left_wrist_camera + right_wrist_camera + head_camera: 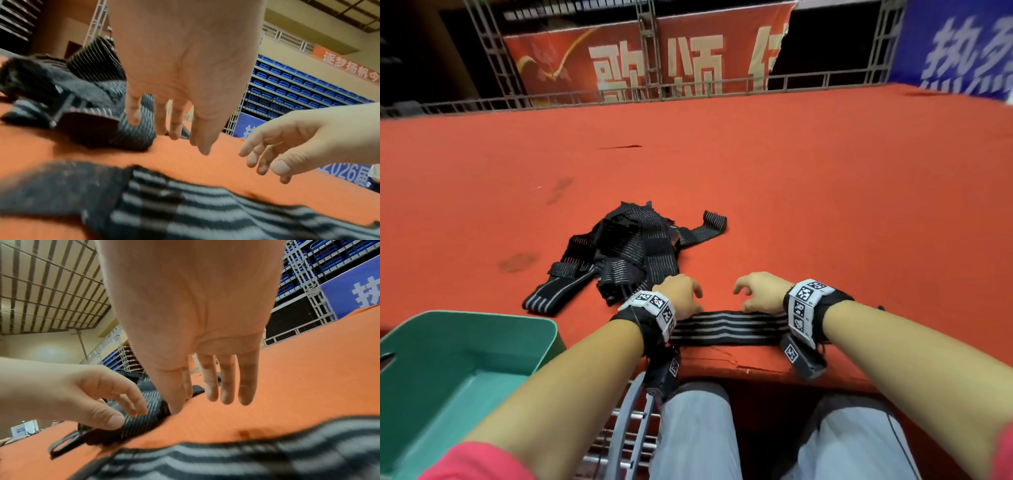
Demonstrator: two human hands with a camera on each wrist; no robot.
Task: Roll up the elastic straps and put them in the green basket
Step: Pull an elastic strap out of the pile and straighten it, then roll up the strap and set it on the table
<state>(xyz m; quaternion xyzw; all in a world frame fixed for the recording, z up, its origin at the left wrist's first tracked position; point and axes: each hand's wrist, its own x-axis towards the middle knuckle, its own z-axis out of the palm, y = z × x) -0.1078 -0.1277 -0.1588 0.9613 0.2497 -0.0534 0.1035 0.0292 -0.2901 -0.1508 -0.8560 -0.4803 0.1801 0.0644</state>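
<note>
hands hover over a flat strap (726,327) at the near edge of a red table (791,192). the black strap with pale stripes lies stretched crosswise between the two wrists, unrolled. the left hand (681,294) sits above the strap's left end, its fingers (174,123) hanging down, loosely bent and holding nothing; from the left wrist view they dangle just above the red cloth, with one fingertip in front of the pile behind. the right hand (760,291) is above the strap's right end, its fingers (228,386) nearly straight and pointing down, gripping nothing; whether they touch the cloth cannot be told. a pile (626,250) of more black striped straps lies tangled just beyond the left hand, one end trailing off to the right. the green basket (465,359) stands at the near left corner, beside the left forearm, with no strap showing in the part of it in view. both wrists carry bands with black-and-white square markers. red and blue banners with white characters hang behind the table on metal frames.
</note>
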